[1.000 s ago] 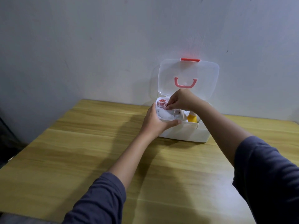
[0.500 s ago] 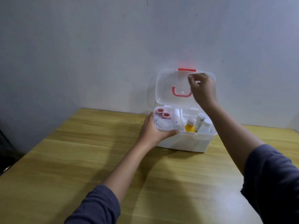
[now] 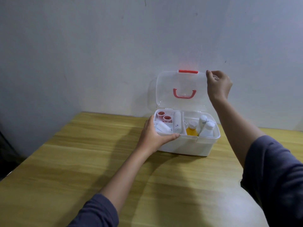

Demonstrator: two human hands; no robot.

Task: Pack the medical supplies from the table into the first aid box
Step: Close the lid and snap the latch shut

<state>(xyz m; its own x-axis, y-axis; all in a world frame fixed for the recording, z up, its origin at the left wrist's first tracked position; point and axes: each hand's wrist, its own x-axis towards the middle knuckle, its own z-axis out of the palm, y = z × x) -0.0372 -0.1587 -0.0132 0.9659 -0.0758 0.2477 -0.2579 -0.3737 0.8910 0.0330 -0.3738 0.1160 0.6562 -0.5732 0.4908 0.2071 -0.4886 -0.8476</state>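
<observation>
Packing looks done: every supply in view sits inside the first aid box (image 3: 185,145), which stands on the table (image 3: 82,161) at my 1 o'clock, against the wall. Tape rolls (image 3: 164,116) are in the box's 10 o'clock compartment, the yellow bottle (image 3: 192,129) and white bottles (image 3: 207,127) on its 3 o'clock side. Step in hand, I'd say: closing up. The right hand (image 3: 218,86) is raised with the forearm angled up and pinches the upright clear lid (image 3: 177,82) at its 2 o'clock corner, fingers curled. The left hand (image 3: 151,136) grips the box's 8 o'clock corner, thumb laid along the front rim, fingers over the side wall. Next move: swing the lid forward and down, get the left fingers off the rim first, then press the red latch (image 3: 188,71) home. The tall bottles may foul the lid.
</observation>
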